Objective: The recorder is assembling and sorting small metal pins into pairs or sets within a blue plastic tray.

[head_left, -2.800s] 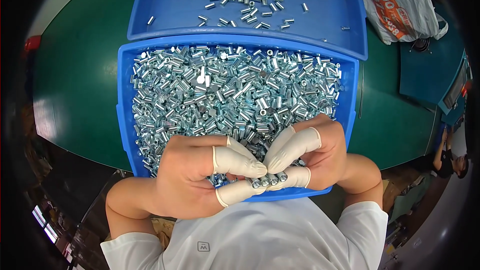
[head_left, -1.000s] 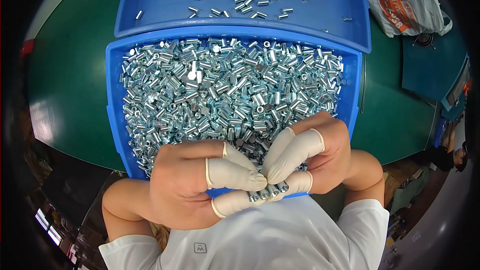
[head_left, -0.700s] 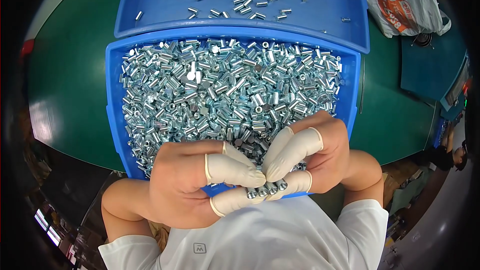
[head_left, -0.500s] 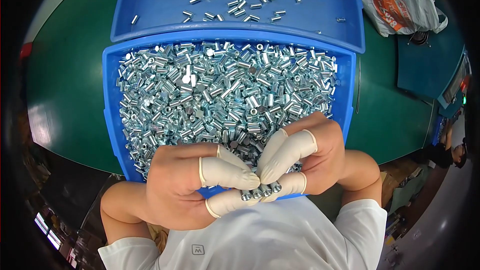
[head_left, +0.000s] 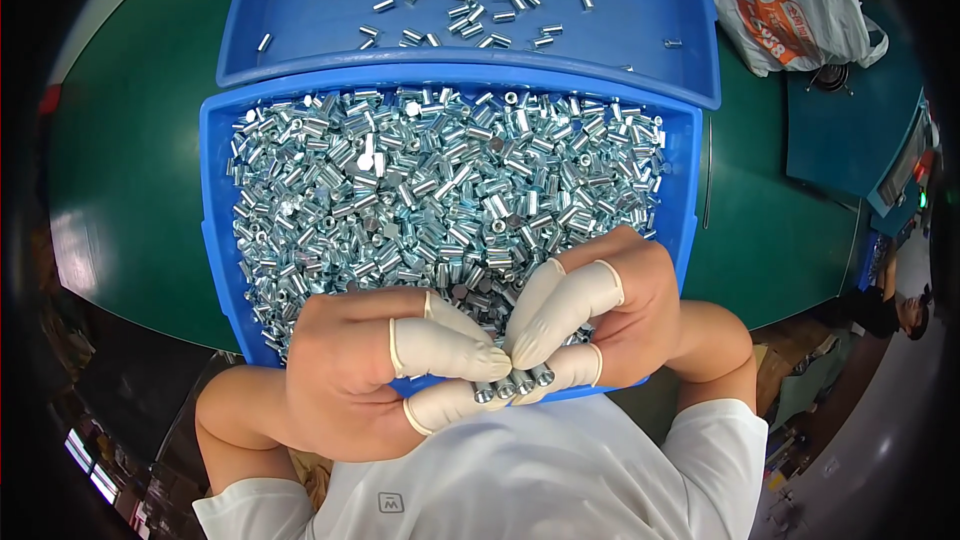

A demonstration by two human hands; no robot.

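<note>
Both of my hands meet at the near edge of a blue tray [head_left: 690, 210] heaped with small shiny metal sleeves [head_left: 420, 180]. Finger cots in pale rubber cover the thumbs and fingertips. Between them sits a short row of several metal sleeves [head_left: 505, 388], side by side, their open ends facing me. My left hand [head_left: 365, 365] is closed, pinching the row's left part between thumb and fingers. Closed too, my right hand [head_left: 620, 310] grips the right part, its fingertips touching those of the left. The fingers cover the far ends of the sleeves.
Beyond the heaped tray, a second blue tray [head_left: 330, 0] holds scattered sleeves. Both rest on a green table [head_left: 130, 180]. A white and orange plastic bag [head_left: 800, 5] lies at the far right, near a teal device [head_left: 850, 130]. Another person [head_left: 890, 310] is at the right edge.
The whole view has shifted slightly to the left. Both hands keep their pinch on the row of sleeves, with hardly any movement of the fingers.
</note>
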